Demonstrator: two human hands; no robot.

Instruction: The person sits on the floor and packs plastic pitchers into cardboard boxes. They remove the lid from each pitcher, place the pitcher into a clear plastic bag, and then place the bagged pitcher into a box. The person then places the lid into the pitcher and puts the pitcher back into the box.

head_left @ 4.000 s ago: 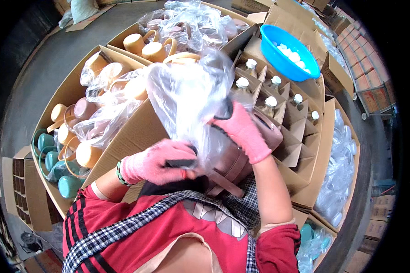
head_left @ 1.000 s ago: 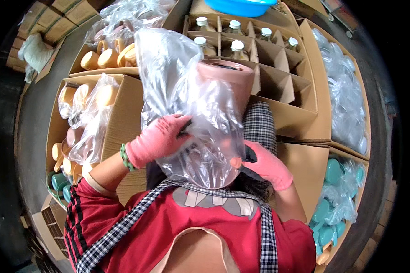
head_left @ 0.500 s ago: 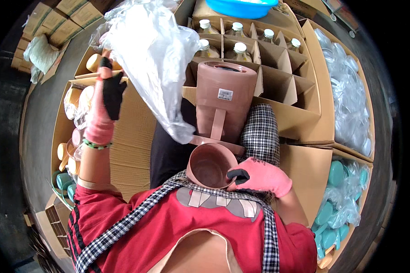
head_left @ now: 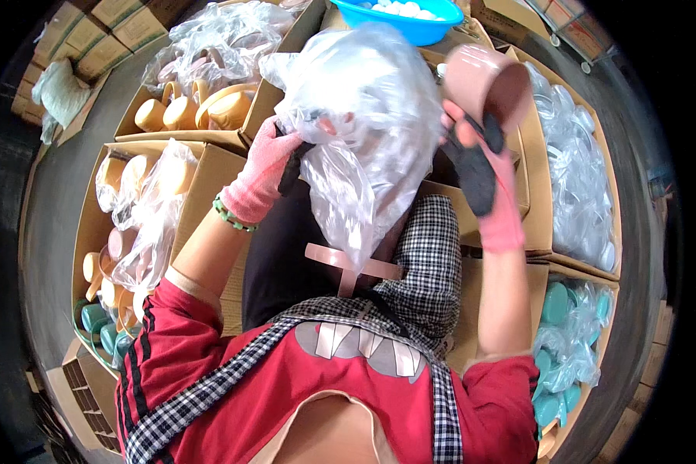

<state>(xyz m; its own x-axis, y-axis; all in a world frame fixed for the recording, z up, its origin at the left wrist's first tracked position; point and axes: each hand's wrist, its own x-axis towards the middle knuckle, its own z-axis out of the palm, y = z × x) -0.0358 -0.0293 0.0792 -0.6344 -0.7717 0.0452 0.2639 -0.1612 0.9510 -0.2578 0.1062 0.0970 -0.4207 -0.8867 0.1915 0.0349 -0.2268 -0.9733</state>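
A crumpled clear plastic bag [head_left: 363,93] is spread over the dusty-pink pitcher between my knees and hides most of it. Below the bag's lower edge, the pitcher's flared rim [head_left: 375,267] and part of its handle show. At the bag's left side, the gloved fingers of my left hand [head_left: 267,170] are closed on the plastic. My right hand [head_left: 483,174], in a pink and black glove, is raised beside the bag and grips a dusty-pink cup [head_left: 479,81]. The cup is tilted, its mouth turned to the right.
Open cartons surround me. Yellow cups [head_left: 182,112] and bagged cups stand at left, clear plastic-wrapped items [head_left: 568,166] at right, and teal cups [head_left: 553,363] at lower right. Beyond the bag sits a blue basin [head_left: 410,27] holding white pieces.
The bag has come down over the pitcher, which is now mostly covered. My left hand has moved right to the bag. My right hand has lifted the cup from my lap, up and to the right.
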